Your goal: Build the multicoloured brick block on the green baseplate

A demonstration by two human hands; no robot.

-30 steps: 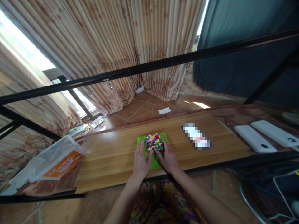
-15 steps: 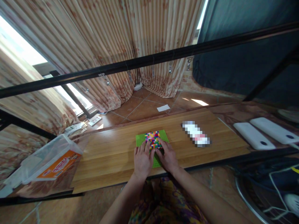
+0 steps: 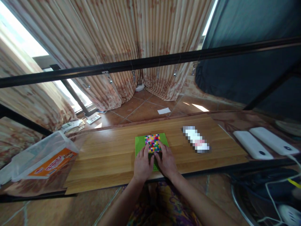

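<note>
Likely light and stiff, the multicoloured block (image 3: 153, 142) on the green baseplate (image 3: 139, 143) suits a side hold, but whether left hand (image 3: 142, 164) and right hand (image 3: 167, 161), at its near corners, clamp it I cannot tell.

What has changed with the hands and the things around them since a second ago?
The left hand shifted its fingers rightward, from the green baseplate beside the colourful block to the block's left part; the right hand brought its fingers leftward over the block's right part. No new hold or release is clear. Block, baseplate and clear bin look unmoved.
</note>
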